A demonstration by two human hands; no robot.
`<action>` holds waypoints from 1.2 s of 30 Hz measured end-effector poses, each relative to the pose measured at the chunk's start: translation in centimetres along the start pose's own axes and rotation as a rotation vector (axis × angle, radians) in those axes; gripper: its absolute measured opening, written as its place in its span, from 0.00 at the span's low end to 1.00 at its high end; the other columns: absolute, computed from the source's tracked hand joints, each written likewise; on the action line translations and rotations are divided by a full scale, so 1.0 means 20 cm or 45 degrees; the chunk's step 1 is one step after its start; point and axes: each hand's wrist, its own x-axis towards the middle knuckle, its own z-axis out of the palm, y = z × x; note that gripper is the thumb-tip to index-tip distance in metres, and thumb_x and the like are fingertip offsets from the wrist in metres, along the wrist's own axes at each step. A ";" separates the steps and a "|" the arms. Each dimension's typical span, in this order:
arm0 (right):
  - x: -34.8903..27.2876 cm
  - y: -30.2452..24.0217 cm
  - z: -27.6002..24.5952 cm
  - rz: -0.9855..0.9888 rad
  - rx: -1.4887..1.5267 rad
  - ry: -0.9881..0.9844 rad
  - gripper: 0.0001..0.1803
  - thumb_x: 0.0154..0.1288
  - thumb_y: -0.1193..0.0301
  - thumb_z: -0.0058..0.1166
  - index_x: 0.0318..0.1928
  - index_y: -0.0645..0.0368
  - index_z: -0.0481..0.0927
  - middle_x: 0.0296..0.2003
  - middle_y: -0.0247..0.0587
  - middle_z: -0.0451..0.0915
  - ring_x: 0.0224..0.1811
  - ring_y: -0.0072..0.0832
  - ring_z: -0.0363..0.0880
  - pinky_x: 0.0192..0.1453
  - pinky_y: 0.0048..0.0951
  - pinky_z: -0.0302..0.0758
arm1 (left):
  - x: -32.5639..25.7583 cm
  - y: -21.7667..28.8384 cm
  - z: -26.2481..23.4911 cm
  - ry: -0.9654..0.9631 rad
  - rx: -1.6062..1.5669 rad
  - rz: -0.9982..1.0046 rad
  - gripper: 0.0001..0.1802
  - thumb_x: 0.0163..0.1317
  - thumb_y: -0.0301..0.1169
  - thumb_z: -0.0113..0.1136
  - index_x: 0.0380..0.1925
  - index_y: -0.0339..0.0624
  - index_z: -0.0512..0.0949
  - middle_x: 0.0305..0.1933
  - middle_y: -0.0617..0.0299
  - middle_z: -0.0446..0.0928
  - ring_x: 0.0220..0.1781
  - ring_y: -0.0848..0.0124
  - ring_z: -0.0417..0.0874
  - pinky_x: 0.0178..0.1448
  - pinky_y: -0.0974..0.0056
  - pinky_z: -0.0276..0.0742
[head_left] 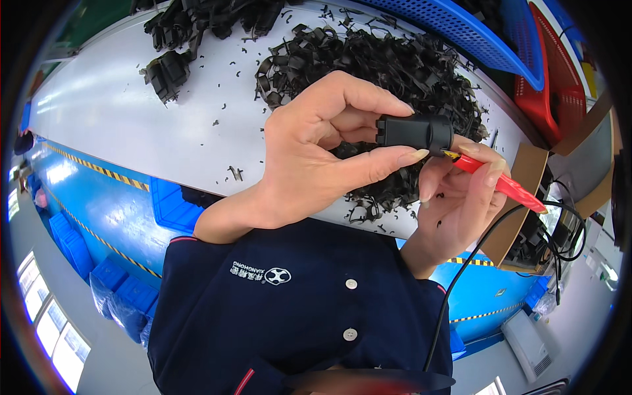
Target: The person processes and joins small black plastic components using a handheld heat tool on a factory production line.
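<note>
Between thumb and fingers, my left hand (pixel 316 148) grips a black plastic housing (pixel 409 131), cylindrical at its right end and notched at its left. My right hand (pixel 464 197) is closed round a red-handled trimming knife (pixel 503 184), slanting down to the right. The knife's short yellowish tip touches or nearly touches the lower right rim of the housing. Fingers of my right hand are close to that rim too; whether they touch it is hard to tell. Behind both hands spreads a heap of black plastic scraps (pixel 368 62).
The white table (pixel 105 99) carries a clump of black parts (pixel 168 76) and loose bits. A blue perforated basket (pixel 474 39) and red basket (pixel 550 99) stand at the far right. Right of my hand are a cardboard box (pixel 520 197) and a black cable (pixel 474 253).
</note>
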 end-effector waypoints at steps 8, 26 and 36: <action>-0.01 0.01 0.00 -0.055 -0.105 0.063 0.11 0.61 0.73 0.45 0.33 0.72 0.73 0.31 0.58 0.76 0.13 0.24 0.70 0.14 0.17 0.63 | 0.00 -0.02 0.01 0.044 0.046 0.070 0.18 0.45 0.13 0.59 0.37 0.29 0.67 0.36 0.51 0.75 0.35 0.72 0.78 0.38 0.74 0.75; 0.01 -0.03 -0.04 0.236 -0.024 0.072 0.16 0.64 0.67 0.41 0.31 0.70 0.73 0.30 0.56 0.77 0.09 0.18 0.64 0.09 0.12 0.53 | -0.03 -0.06 -0.03 -0.106 0.216 0.184 0.16 0.49 0.09 0.51 0.40 0.27 0.65 0.40 0.39 0.73 0.43 0.62 0.77 0.46 0.66 0.76; 0.00 -0.01 -0.03 0.288 -0.020 0.100 0.15 0.64 0.67 0.42 0.31 0.69 0.74 0.17 0.43 0.74 0.07 0.16 0.62 0.09 0.14 0.51 | -0.04 -0.06 -0.03 -0.093 0.241 0.161 0.16 0.49 0.10 0.52 0.39 0.28 0.66 0.41 0.39 0.73 0.43 0.64 0.77 0.44 0.69 0.77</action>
